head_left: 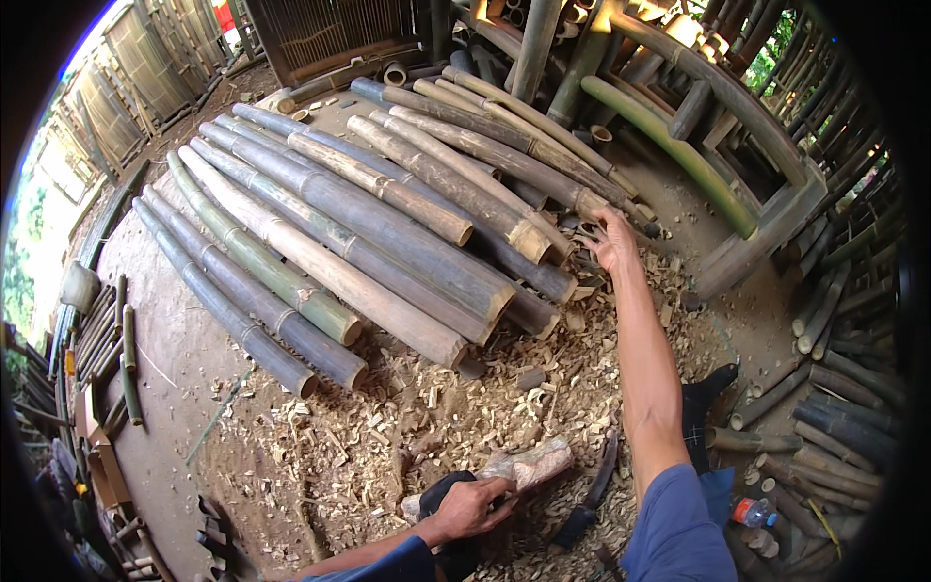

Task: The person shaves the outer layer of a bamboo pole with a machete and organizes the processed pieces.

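My right hand is stretched far forward, its fingers apart at the cut end of a bamboo pole. Whether it bears any weight of the pole I cannot tell. Close to me, my left hand lies with bent fingers against a short, rough wooden block; what is inside the fingers, if anything, is hidden. A dark covering, perhaps over my knee or foot, shows beside that hand. Between my arms, a curved machete with a dark handle rests on the wood chips.
Long bamboo poles lie side by side ahead. A bamboo frame stands at the far right. Stacked short bamboo pieces and a plastic bottle are on the right. Thin poles and a cardboard box lie left.
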The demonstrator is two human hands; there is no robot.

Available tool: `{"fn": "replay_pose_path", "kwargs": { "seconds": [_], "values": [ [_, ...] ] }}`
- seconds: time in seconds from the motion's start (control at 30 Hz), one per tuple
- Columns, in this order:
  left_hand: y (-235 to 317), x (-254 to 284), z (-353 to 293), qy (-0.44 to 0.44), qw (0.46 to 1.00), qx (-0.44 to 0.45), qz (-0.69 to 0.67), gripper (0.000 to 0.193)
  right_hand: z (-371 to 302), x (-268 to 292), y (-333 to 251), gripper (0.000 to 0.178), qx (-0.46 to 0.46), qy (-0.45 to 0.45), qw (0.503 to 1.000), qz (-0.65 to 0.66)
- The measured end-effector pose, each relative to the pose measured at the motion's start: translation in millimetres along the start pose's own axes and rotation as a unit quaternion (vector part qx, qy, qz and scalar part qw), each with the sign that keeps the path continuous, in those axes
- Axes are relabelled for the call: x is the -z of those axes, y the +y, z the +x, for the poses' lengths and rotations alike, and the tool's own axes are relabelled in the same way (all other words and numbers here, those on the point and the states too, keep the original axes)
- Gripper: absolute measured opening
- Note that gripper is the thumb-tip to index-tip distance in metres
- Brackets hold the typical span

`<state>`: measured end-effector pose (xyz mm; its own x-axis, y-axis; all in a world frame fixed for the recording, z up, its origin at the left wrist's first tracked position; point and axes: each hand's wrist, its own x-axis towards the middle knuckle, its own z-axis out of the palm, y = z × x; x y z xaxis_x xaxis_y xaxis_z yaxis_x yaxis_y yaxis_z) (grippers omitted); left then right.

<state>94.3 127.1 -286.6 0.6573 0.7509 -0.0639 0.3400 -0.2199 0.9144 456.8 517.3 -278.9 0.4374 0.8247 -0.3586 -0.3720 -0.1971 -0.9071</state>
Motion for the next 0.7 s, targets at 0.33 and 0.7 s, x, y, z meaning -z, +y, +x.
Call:
{"fn": "replay_pose_path", "kwargs": {
  "seconds": [0.33,0.7],
  "values": [
    [5.5,-0.5,5.5,-0.035,0.997,0.054,0.036,0.024,-53.1,-58.4,-40.9,0.037,0.134,-0.081,0.969,-0.189],
    [-12.1,83.1,36.5,0.188,0.904,0.206,-0.323,0.017,-224.5,1.6,-32.9,0.040,0.109,-0.115,0.987,-0.008]
  ]
}}
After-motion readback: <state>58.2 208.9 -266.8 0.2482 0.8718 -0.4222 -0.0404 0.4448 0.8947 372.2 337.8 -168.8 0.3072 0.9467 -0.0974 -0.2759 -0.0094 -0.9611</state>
